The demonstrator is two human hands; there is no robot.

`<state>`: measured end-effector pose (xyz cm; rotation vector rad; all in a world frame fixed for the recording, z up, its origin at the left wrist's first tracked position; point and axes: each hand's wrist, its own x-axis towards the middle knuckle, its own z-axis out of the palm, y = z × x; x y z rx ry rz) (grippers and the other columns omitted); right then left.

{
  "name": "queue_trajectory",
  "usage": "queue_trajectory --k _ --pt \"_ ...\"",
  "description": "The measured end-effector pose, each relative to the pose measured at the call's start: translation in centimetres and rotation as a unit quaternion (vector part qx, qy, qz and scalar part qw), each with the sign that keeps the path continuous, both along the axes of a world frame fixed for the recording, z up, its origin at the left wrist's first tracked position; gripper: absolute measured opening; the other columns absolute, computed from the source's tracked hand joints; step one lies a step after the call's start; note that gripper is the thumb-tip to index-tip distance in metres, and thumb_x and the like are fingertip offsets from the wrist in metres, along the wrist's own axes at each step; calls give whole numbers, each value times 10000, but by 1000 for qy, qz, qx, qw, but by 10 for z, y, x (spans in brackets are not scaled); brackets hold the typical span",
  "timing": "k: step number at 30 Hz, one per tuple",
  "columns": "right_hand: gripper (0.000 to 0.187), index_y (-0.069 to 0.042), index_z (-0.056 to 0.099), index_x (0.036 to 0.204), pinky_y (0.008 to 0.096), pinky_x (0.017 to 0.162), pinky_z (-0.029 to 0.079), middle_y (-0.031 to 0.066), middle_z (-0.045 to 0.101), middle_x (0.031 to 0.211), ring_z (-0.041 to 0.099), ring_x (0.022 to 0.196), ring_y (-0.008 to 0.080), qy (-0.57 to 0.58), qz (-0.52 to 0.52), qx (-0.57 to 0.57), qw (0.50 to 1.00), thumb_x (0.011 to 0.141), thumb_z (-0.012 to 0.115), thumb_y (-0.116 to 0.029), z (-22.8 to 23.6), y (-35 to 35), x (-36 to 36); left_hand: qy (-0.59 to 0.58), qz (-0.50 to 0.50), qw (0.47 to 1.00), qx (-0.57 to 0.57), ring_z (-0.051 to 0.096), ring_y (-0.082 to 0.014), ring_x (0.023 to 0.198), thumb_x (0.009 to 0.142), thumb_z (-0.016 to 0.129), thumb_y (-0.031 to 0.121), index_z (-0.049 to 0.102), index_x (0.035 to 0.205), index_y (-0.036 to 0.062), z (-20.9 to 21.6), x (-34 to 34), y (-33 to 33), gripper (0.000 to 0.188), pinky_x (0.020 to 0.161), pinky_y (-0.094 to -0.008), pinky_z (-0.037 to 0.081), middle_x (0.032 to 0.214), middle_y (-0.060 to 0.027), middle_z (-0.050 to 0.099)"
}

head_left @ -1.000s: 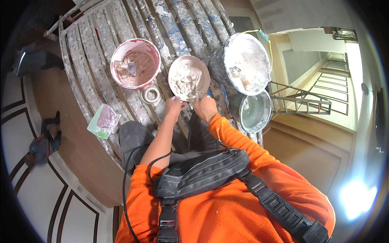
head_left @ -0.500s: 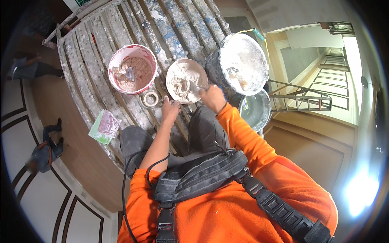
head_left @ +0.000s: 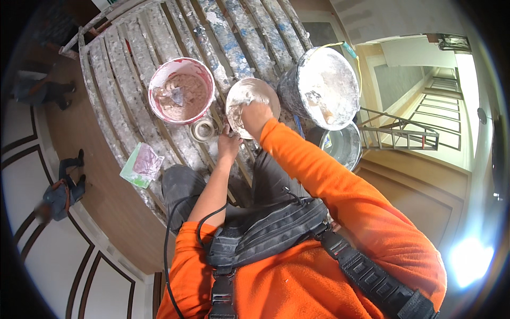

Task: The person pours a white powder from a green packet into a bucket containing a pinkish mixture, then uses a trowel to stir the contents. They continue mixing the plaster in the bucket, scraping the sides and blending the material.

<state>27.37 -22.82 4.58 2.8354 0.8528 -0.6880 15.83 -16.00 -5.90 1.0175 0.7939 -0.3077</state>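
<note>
A pale round bowl (head_left: 270, 97) stands on the slatted, paint-spattered platform in front of me, with lumpy off-white plaster (head_left: 238, 101) inside. My left hand (head_left: 229, 143) is closed on its near left rim. Over the bowl's inside, my right hand (head_left: 257, 118) is wrapped round a putty knife, whose blade it hides now. Left of the bowl is a white bucket (head_left: 209, 80) with a red-smeared inside, holding pinkish plaster and a putty knife (head_left: 175, 96). Between them lies a roll of tape (head_left: 203, 129).
A large dark bucket (head_left: 289, 87) with white powder stands right of the bowl, beside a bucket of water (head_left: 342, 146). A green-and-purple packet (head_left: 142, 165) lies at the platform's left edge. Two people are on the floor to the left; a metal ladder (head_left: 398, 133) is at right.
My right hand has moved left and deeper over the bowl, covering the knife blade that showed before. My left hand stays at the rim. The whole view has shifted slightly.
</note>
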Motion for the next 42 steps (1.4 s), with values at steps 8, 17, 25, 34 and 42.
queue_trajectory --k 8,17,25,34,42 --pt "346 -67 674 1217 440 699 591 243 687 972 711 821 383 -40 54 2 998 895 588 -159 33 -64 -35 3 49 999 -23 603 -204 1137 992 453 -61 265 1548 -12 -2 1 2 589 924 -308 573 1365 -162 527" --pt "175 -49 752 885 439 739 590 183 734 866 734 818 340 -31 -12 1 999 853 591 -110 -9 -31 23 -1 18 999 -43 658 -218 1063 1019 442 4 336 1544 75 0 5 2 540 853 -345 610 1292 -132 591" --pt "381 -162 693 1219 447 695 575 183 700 906 712 790 345 29 6 26 999 855 581 -145 43 -72 -12 15 -60 976 210 666 -152 984 1018 485 61 455 1504 100 -27 10 14 488 754 -290 585 1247 -90 654" --pt "425 -127 664 1249 439 710 580 168 652 1033 706 830 336 14 169 9 985 831 605 -83 13 -38 -11 52 -63 993 81 649 -99 850 1023 562 148 561 1438 132 -1 16 32 416 633 -255 551 1161 -23 707" --pt "420 -132 629 1313 422 765 588 204 690 1024 718 846 315 87 37 -81 992 897 570 -128 46 -76 -6 56 -48 994 75 651 -115 921 1022 567 133 538 1455 128 8 16 34 434 664 -253 572 1294 -50 652"
